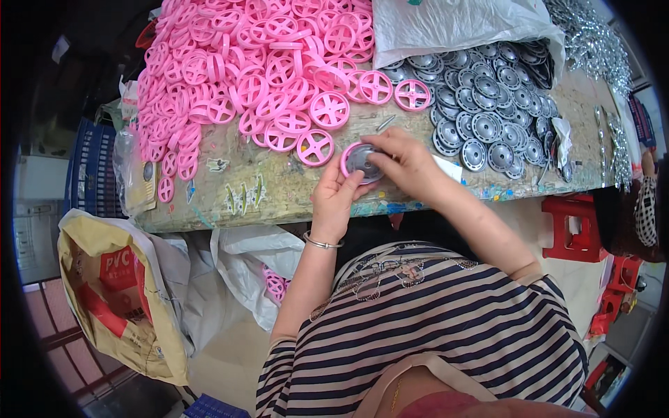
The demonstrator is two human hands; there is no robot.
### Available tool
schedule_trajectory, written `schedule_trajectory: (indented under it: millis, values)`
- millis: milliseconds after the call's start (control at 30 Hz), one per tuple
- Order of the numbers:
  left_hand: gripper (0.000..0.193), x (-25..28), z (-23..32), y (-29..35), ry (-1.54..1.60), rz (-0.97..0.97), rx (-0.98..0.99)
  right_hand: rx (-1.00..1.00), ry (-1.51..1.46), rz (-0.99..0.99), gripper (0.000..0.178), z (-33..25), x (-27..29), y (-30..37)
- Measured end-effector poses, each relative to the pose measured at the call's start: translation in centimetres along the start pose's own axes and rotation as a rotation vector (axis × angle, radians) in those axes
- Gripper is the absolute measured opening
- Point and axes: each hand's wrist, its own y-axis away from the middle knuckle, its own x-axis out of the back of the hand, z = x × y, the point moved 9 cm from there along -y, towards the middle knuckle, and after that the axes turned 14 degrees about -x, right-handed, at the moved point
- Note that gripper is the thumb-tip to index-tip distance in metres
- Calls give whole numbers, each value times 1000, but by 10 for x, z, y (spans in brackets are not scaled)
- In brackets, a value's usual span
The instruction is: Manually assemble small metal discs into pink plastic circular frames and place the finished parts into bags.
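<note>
Just above the near edge of the table [279, 198], in the two hands, is a round pink wheel [345, 157] with a smooth rim. A grey disc [358, 159], flat and round like a little plate, sits against the inside of the pink rim. The left hand [332, 196] is closed on the wheel, with its thumb on the front and its fingers around the side. The right hand [410, 161] is closed too, pinching the disc and the top edge with bent fingers and thumb.

Near them, on the table, lies a thin, shiny, pointed piece [386, 122]. The table top looks rough and worn, with dabs of blue paint. Beyond the left hand is a big, messy pile of pink wheels [237, 63], shiny like plastic, each with spokes like a cross. Past the right hand is a heap of grey discs [498, 104] with bumpy rings on them. A wrinkly white sack [460, 28] covers the back of that heap. Farther right hang silver strips [592, 49], thin and sparkly.
</note>
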Motion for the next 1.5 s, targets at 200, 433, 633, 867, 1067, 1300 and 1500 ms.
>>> schedule_trajectory:
  millis: [200, 433, 633, 867, 1067, 1300, 1500]
  values:
    - [42, 2, 1, 2, 0, -20, -9, 141, 173, 185, 35, -6, -5, 4]
    - [38, 7, -3, 2, -27, -18, -15, -517, -250, -268, 28, 42, -28, -1]
    - [30, 8, 9, 11, -99, 20, -110, -324, -196, -174, 29, 40, -36, 5]
    - [26, 98, 122, 107, -819, 527, -421, 59, 363, 247, 45, 32, 51, -26]
    - [31, 222, 144, 214, -1321, 576, -210, 70, 718, 327, 43, 48, 58, -49]
    - [33, 179, 131, 173, -1353, 576, -328, -114, 500, 337, 27, 62, 96, -74]
    - [47, 45, 75, 65, -497, 143, -395, -433, -213, -165, 33, 9, 34, -13]
